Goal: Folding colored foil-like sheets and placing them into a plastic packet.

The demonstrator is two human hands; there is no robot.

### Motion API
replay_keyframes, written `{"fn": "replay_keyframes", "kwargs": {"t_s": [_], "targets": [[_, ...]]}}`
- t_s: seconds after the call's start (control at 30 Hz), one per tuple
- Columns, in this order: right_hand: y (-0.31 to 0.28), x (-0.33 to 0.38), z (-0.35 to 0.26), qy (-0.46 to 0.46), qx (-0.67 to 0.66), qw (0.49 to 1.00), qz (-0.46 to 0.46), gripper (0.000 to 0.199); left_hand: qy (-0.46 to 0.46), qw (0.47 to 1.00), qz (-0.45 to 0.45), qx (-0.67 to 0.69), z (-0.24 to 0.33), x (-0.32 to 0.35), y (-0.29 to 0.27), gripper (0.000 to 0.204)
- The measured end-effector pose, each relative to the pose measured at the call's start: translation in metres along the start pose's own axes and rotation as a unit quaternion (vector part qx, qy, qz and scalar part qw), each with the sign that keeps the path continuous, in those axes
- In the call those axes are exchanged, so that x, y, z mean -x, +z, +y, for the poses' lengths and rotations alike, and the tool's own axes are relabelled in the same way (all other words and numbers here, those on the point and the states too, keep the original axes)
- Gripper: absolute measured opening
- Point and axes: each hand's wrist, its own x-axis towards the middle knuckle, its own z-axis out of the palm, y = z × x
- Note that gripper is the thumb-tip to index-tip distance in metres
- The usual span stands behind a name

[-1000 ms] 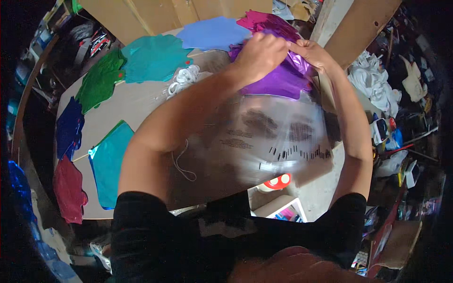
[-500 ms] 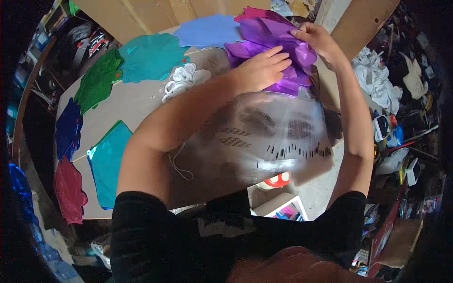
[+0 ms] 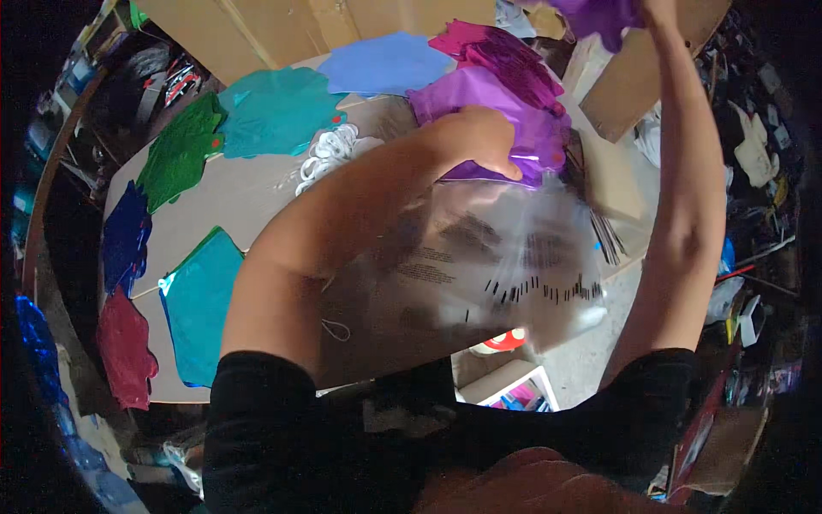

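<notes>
Stack of purple sheets (image 3: 462, 90): on the table (image 3: 205, 206), toward its far right side, just beside the magenta sheets (image 3: 514, 68)
Left hand (image 3: 488, 141): I see it resting on that stack, thumb stretched out; whether it pinches anything, I cannot tell
Right hand (image 3: 658, 10): raised at my top edge, holding a lifted purple sheet (image 3: 606, 24), fingers mostly cut off
White loops (image 3: 324, 161): bundled near the left forearm
Clear plastic (image 3: 539, 236): spread on the near side of the stack

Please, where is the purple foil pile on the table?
In the head view, the purple foil pile lies in the upper half, right of centre, under the left hand and beside the magenta pile.
</notes>
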Motion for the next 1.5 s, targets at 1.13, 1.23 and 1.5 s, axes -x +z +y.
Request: {"fn": "replay_keyframes", "kwargs": {"t_s": [1.13,1.23,1.5], "targets": [[0.101,0.18,-0.037,-0.486,0.099,0.792,-0.355,0.043,-0.309,0.916,0.225,0.119,-0.167,-0.127,0.047,0.03],[0.117,0.181,-0.016,-0.448,0.063,0.813,-0.366,0.039,-0.322,0.895,0.274,0.14,-0.165,-0.129,0.051,0.039],[0.098,0.184,-0.017,-0.221,-0.038,0.879,-0.422,0.034,-0.234,0.947,0.205,0.079,-0.14,-0.14,0.04,0.026]]}}
